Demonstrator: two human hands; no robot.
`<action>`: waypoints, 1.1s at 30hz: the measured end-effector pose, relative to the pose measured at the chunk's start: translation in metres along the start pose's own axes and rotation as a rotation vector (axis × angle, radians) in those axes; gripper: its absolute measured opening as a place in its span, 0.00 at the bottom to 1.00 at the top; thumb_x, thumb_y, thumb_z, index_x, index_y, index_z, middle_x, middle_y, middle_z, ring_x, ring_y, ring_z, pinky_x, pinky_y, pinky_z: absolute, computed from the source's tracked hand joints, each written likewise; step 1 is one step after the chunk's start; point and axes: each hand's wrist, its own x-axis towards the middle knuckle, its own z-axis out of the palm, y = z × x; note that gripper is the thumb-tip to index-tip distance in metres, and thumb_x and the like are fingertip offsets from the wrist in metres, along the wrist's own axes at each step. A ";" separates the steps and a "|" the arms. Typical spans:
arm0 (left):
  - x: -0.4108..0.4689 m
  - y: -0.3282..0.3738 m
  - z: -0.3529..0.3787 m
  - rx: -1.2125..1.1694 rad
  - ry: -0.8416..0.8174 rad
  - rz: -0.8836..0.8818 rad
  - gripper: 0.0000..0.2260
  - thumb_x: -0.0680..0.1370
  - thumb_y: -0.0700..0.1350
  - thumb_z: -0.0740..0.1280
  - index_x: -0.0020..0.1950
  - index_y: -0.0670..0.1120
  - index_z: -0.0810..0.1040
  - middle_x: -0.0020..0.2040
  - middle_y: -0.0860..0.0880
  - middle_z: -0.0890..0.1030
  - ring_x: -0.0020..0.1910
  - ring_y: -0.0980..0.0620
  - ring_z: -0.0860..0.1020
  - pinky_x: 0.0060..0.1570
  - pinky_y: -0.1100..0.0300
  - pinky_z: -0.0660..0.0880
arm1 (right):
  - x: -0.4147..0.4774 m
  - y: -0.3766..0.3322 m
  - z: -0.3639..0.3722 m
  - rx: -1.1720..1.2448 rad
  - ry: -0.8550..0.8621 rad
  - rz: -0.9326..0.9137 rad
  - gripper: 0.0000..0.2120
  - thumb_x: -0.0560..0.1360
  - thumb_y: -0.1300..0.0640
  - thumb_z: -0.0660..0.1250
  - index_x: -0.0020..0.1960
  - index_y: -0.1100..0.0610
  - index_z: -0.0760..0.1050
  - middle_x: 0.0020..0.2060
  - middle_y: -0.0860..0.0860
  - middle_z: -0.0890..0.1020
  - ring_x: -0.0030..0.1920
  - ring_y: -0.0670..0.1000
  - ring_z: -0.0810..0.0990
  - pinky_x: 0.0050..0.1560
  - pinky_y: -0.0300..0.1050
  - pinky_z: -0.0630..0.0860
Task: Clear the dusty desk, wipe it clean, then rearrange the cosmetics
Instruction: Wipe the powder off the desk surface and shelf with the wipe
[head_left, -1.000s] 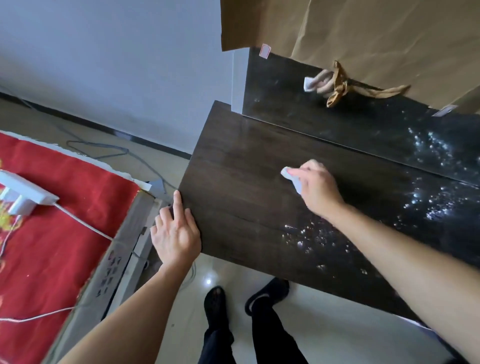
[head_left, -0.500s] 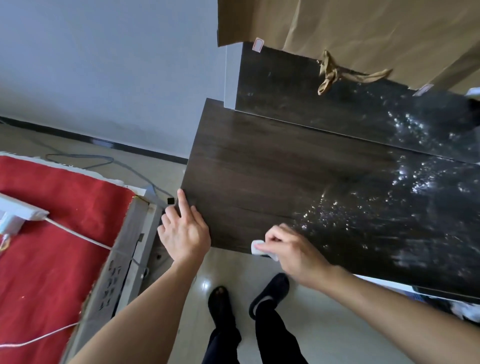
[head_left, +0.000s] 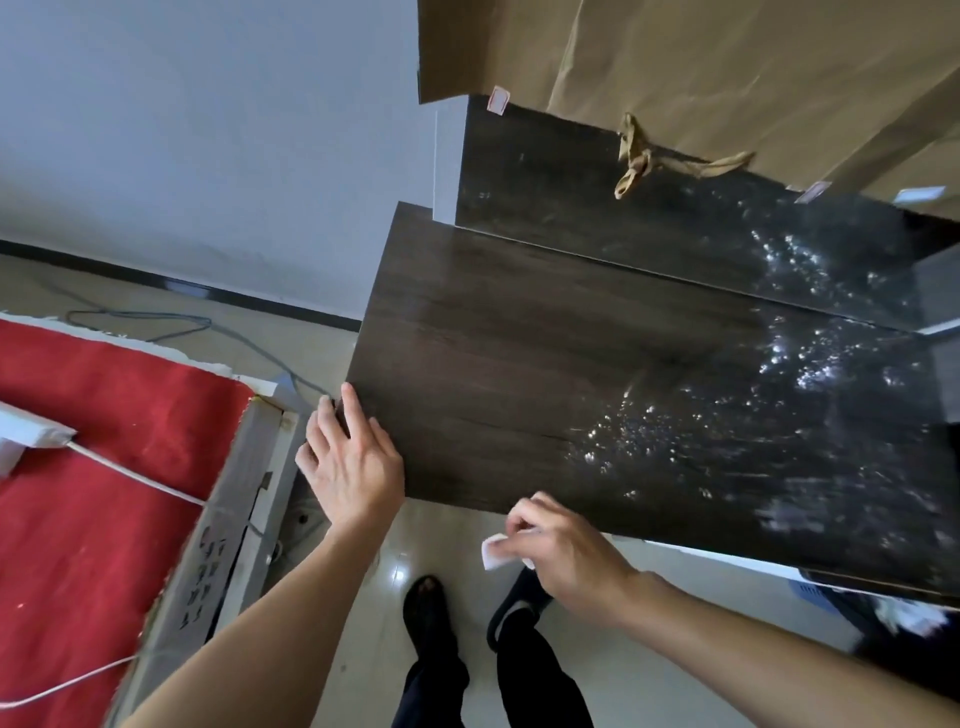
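Dark wood-grain surface (head_left: 519, 364) against a grey wall (head_left: 208, 130), pale tiled floor (head_left: 649, 675) below, view is head cam looking down

- right grip (head_left: 566, 551): fingers curled, pinching a small white wipe (head_left: 496, 553). It sits at the near edge of the surface; the wipe hangs just off that edge, over the floor, not on the wood
- left grip (head_left: 353, 467): flat, fingers straight, holding nothing. Index finger lies on the near-left corner of the surface, the other fingers at the left edge
- surface: left half looks matte and even, right half covered in bright specks and streaks (head_left: 779, 389); can't tell if wet or dust
- far side of surface: glossy dark back panel (head_left: 597, 218) standing upright, same specks on its right part
- above the panel: brown paper (head_left: 727, 62) hanging over its top edge, with a knotted paper cord (head_left: 636, 156) dangling onto the panel
- below the grips: two black shoes (head_left: 426, 608) on the floor, near the surface's near edge
- left of scene: red cloth (head_left: 104, 467) on a low frame, white power strip (head_left: 31, 434) on it, white cable (head_left: 135, 475) running across
- far left floor: grey cable (head_left: 156, 322) looped by the wall
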 end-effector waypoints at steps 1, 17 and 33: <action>-0.001 0.002 -0.001 -0.010 0.023 0.063 0.21 0.79 0.43 0.56 0.71 0.44 0.65 0.70 0.38 0.67 0.69 0.37 0.64 0.64 0.41 0.63 | 0.002 0.011 -0.013 0.009 0.084 0.047 0.19 0.72 0.70 0.62 0.49 0.49 0.81 0.39 0.46 0.71 0.41 0.48 0.69 0.38 0.40 0.68; -0.028 0.061 0.022 0.024 -0.011 0.270 0.21 0.78 0.46 0.50 0.67 0.41 0.70 0.73 0.36 0.64 0.73 0.37 0.58 0.72 0.43 0.54 | -0.003 0.080 -0.039 -0.074 0.196 0.215 0.20 0.72 0.71 0.61 0.56 0.51 0.79 0.43 0.48 0.71 0.45 0.47 0.67 0.45 0.36 0.66; -0.026 0.060 0.023 0.017 0.032 0.275 0.20 0.78 0.45 0.51 0.65 0.40 0.72 0.71 0.35 0.65 0.72 0.36 0.60 0.72 0.42 0.54 | -0.031 0.053 -0.016 -0.077 0.195 0.136 0.14 0.74 0.67 0.59 0.48 0.49 0.75 0.42 0.47 0.72 0.43 0.49 0.70 0.40 0.38 0.67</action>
